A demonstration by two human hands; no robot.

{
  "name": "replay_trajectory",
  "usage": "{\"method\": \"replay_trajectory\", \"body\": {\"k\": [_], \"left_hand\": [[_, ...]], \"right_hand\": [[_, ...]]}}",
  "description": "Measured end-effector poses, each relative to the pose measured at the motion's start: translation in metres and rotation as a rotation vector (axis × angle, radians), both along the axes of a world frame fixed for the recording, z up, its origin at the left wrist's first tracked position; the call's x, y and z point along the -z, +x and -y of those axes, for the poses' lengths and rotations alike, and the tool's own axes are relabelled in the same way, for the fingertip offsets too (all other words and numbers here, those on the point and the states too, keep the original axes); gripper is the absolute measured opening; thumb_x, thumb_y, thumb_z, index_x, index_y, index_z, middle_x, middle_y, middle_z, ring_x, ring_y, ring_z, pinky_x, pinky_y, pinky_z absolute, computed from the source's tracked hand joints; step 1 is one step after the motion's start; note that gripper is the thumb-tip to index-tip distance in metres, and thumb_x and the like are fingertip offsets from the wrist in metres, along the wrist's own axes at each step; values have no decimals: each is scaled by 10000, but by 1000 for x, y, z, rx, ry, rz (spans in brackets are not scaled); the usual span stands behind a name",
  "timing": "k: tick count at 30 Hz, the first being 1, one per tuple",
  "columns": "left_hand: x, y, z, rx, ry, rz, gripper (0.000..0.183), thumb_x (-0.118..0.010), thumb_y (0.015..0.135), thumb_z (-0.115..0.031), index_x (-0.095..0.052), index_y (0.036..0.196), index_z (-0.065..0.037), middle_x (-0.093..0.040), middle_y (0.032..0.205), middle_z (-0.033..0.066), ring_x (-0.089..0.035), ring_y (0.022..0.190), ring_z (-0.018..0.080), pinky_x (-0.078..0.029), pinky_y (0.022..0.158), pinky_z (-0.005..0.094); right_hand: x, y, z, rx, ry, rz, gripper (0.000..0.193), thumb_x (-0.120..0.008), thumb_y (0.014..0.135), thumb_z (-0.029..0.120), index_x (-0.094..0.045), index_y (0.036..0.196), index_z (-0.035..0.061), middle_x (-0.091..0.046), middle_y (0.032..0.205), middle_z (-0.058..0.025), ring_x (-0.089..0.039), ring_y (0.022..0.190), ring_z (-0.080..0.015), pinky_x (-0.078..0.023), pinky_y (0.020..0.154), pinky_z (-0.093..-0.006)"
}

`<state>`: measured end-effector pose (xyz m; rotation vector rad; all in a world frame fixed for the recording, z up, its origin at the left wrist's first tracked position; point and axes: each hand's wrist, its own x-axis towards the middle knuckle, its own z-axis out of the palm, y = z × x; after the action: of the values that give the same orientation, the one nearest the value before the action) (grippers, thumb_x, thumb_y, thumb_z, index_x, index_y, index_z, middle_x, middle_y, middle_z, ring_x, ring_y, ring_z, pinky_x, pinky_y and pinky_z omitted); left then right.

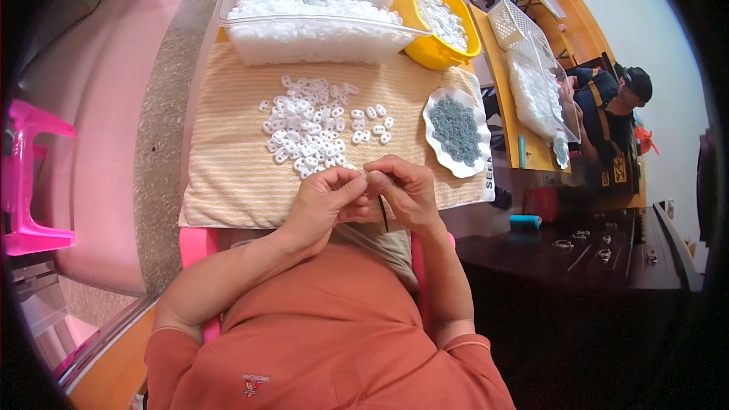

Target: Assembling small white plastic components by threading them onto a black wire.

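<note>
My left hand (326,199) and my right hand (406,191) meet over the near edge of a striped towel. Thumbs and fingertips of both are pinched together around something small that my fingers hide. Below the right fingers shows a thin black strip (383,214); whether that hand holds it I cannot tell. Just beyond my hands lies a loose pile of small white oval plastic pieces with two holes (304,125). Several similar pieces (370,112) sit apart to its right. A white scalloped dish (434,142) of small grey bits stands right of my right hand.
A clear bin (326,24) full of white pieces stands at the towel's (228,175) far edge, beside a yellow tub (433,52). Pink stools (30,175) are at left. Another person (604,102) sits at a table at right, near a dark cabinet (562,273).
</note>
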<state>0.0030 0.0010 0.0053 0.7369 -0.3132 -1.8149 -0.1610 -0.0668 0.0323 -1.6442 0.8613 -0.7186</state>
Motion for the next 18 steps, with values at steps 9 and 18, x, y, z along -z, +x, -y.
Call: {"method": "replay_trajectory", "body": {"k": [9, 18], "left_hand": [[0, 1, 0, -26, 13, -31, 108, -614, 930, -134, -606, 953, -29, -661, 871, 57, -646, 761, 113, -571, 687, 258], [-6, 5, 0, -41, 7, -11, 49, -612, 897, -84, -601, 869, -45, -670, 920, 97, -654, 806, 142, -572, 742, 277]], "right_hand": [[-5, -2, -4, -87, -245, -9, 239, -659, 841, -51, -642, 1078, -28, -622, 983, -94, -609, 830, -132, -489, 700, -231], [-15, -32, 3, 246, -575, -320, 200, -694, 796, -42, -646, 989, -20, -626, 926, -99, -614, 719, -149, -496, 635, -248]]}}
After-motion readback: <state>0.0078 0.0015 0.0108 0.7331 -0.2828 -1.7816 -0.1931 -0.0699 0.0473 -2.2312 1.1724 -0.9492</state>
